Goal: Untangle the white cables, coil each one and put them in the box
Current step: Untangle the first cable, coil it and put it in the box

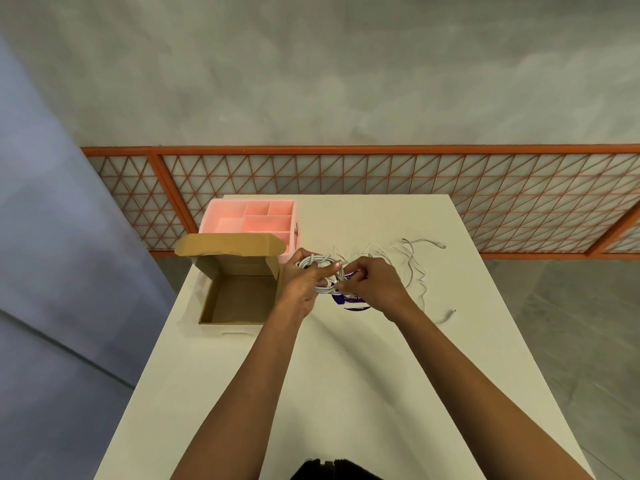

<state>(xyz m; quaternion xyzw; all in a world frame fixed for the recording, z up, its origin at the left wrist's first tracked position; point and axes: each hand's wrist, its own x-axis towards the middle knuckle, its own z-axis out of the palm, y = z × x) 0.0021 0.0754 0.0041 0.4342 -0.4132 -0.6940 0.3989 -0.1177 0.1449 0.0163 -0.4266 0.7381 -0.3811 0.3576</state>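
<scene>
We record the box (239,299) at the left edge of the table (346,375), the compartment tray (221,211) directly behind it. Just right of the box, the left hand (301,282) and right hand (374,285) hold the coiled cable (320,263) above the table. Loose cables (408,258) lie on the table right of them

Single view, so I log no overlap. It is a head-worn wide-angle camera, facing forward and steeply down along both forearms. The left hand (304,280) and right hand (375,285) sit close in, just above mid-frame, both on the cable coil (318,263). The table (346,375) runs away from the wearer, with its far edge near mid-height. The cardboard box (239,299) is left of centre. An orange mesh fence (346,174) and a grey concrete surface (346,81) fill the top half.
</scene>
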